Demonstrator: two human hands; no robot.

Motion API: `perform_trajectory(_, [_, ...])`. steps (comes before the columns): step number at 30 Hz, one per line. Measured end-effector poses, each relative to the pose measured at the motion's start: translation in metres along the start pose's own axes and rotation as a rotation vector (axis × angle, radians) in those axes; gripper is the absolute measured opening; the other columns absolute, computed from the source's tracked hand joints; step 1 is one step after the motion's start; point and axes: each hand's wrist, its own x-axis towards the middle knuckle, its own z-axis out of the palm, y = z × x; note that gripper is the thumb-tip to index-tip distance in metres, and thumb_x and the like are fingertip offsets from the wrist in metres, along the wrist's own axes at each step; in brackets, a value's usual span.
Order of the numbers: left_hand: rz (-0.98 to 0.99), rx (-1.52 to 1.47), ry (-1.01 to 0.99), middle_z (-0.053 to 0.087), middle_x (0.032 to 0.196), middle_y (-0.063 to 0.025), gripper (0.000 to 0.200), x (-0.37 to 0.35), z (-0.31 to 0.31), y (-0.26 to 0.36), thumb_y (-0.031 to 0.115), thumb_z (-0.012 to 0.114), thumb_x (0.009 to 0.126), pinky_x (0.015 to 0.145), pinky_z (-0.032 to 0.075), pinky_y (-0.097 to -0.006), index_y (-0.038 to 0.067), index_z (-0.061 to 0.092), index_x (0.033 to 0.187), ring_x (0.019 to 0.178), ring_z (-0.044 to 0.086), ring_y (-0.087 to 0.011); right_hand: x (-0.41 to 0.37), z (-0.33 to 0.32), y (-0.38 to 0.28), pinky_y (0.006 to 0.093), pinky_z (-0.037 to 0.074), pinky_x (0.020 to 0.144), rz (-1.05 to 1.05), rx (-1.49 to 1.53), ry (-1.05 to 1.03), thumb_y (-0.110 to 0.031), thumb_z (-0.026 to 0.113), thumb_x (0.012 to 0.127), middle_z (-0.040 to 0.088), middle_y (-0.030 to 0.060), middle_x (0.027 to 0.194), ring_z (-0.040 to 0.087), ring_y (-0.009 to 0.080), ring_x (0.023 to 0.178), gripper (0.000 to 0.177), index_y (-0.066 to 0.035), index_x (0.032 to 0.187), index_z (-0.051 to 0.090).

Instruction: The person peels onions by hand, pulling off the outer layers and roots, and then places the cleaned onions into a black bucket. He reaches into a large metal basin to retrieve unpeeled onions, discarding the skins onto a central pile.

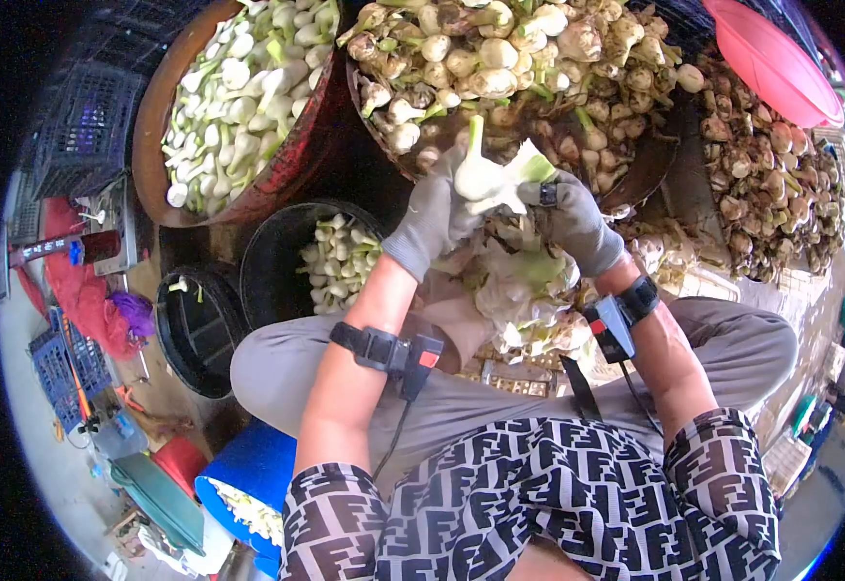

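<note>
Gray-gloved hands, both closed: left hand [437, 208] grasps a smooth white garlic bulb [482, 178] with a short green stem, right hand [582, 221] grips ragged white-and-green outer layers [531, 168] at its right side. Bulb sits up between them, over a heap of pale papery skins [529, 276]. Beyond, from where I stand: soil-stained brownish bulbs [500, 53]; leftward, a red round drum [294, 155] of clean white bulbs [239, 107].

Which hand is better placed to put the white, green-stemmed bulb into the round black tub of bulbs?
Probably the left grey-gloved hand: it holds the white bulb, nearer the round black tub; the right grey-gloved hand is farther.
</note>
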Motion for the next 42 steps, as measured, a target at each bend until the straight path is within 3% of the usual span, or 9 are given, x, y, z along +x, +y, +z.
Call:
perform_trajectory(10, [0.646,1.048,0.572,0.065,0.085,-0.0028,0.021,0.001,0.013,0.000,0.021,0.069,0.076,0.071,0.045,-0.0230,0.010,0.063,0.094,0.075,0.059,-0.0119,-0.006,0.010,-0.021,0.0220,0.046,0.062,-0.255,-0.320,0.019,0.001,0.054,0.080,0.061,0.0010,0.085,0.054,0.0068,0.073,0.011,-0.002,0.088,0.060])
perform_trajectory(20, [0.646,-0.071,-0.160,0.062,0.099,-0.0127,0.018,-0.026,0.004,0.016,0.009,0.058,0.083,0.083,0.050,-0.0328,0.000,0.056,0.099,0.093,0.059,-0.0225,-0.044,-0.046,-0.014,0.0253,0.049,0.062,-0.680,-1.002,0.287,-0.011,0.069,0.069,0.065,0.0089,0.077,0.060,0.0142,0.067,0.027,0.002,0.091,0.061])
perform_trajectory(24, [0.610,-0.377,-0.143,0.061,0.098,-0.0108,0.022,-0.045,-0.016,0.035,0.013,0.060,0.081,0.083,0.050,-0.0344,0.001,0.058,0.099,0.093,0.059,-0.0227,-0.055,-0.064,0.002,0.0313,0.048,0.056,-0.366,-0.947,0.075,-0.019,0.062,0.076,0.061,0.0103,0.067,0.059,0.0210,0.060,0.015,-0.005,0.080,0.062])
perform_trajectory(26, [0.715,0.113,0.056,0.058,0.105,-0.0086,0.028,-0.061,-0.030,0.045,0.023,0.049,0.089,0.088,0.044,-0.0289,0.001,0.054,0.105,0.099,0.055,-0.0164,-0.064,-0.063,0.001,0.0358,0.048,0.059,-0.076,-1.059,-0.353,-0.024,0.057,0.078,0.060,0.0151,0.069,0.059,0.0292,0.062,0.020,-0.004,0.080,0.061])
perform_trajectory(27, [0.783,1.107,0.275,0.061,0.097,-0.0054,0.024,-0.073,-0.044,0.059,0.021,0.055,0.087,0.079,0.045,-0.0263,0.000,0.058,0.098,0.089,0.056,-0.0124,-0.069,-0.056,-0.004,0.0372,0.048,0.062,0.236,-1.040,-0.430,-0.025,0.056,0.076,0.060,0.0164,0.073,0.060,0.0300,0.066,0.022,-0.004,0.081,0.061])
perform_trajectory(28, [0.564,0.714,0.206,0.063,0.085,-0.0045,0.024,-0.080,-0.039,0.068,0.023,0.062,0.081,0.070,0.045,-0.0266,0.001,0.061,0.091,0.076,0.057,-0.0124,-0.074,-0.036,-0.027,0.0386,0.049,0.066,0.549,-1.005,-0.500,-0.026,0.056,0.075,0.061,0.0178,0.076,0.061,0.0308,0.070,0.025,-0.003,0.083,0.061])
perform_trajectory(30, [-0.125,1.473,0.397,0.063,0.081,-0.0058,0.030,-0.094,-0.031,0.088,0.026,0.067,0.074,0.068,0.046,-0.0277,0.002,0.060,0.091,0.071,0.056,-0.0130,-0.073,-0.029,-0.041,0.0395,0.048,0.071,0.352,-1.381,-0.424,-0.027,0.055,0.073,0.062,0.0176,0.083,0.061,0.0322,0.077,0.024,-0.008,0.087,0.061])
perform_trajectory(38, [0.341,1.498,0.329,0.062,0.086,-0.0105,0.037,-0.073,-0.004,0.066,0.028,0.067,0.076,0.071,0.047,-0.0296,0.001,0.057,0.099,0.076,0.059,-0.0180,0.074,-0.050,0.014,0.0364,0.048,0.077,-0.126,-1.135,0.113,-0.014,0.052,0.074,0.063,0.0152,0.095,0.059,0.0314,0.090,0.025,-0.013,0.096,0.064])
perform_trajectory(42, [0.325,1.520,0.240,0.060,0.084,-0.0129,0.037,-0.048,-0.004,0.061,0.030,0.066,0.076,0.068,0.047,-0.0321,0.003,0.057,0.099,0.075,0.059,-0.0233,0.157,-0.043,0.072,0.0356,0.048,0.079,-0.030,-1.617,-0.284,-0.014,0.052,0.076,0.061,0.0158,0.102,0.059,0.0298,0.094,0.026,-0.006,0.097,0.064])
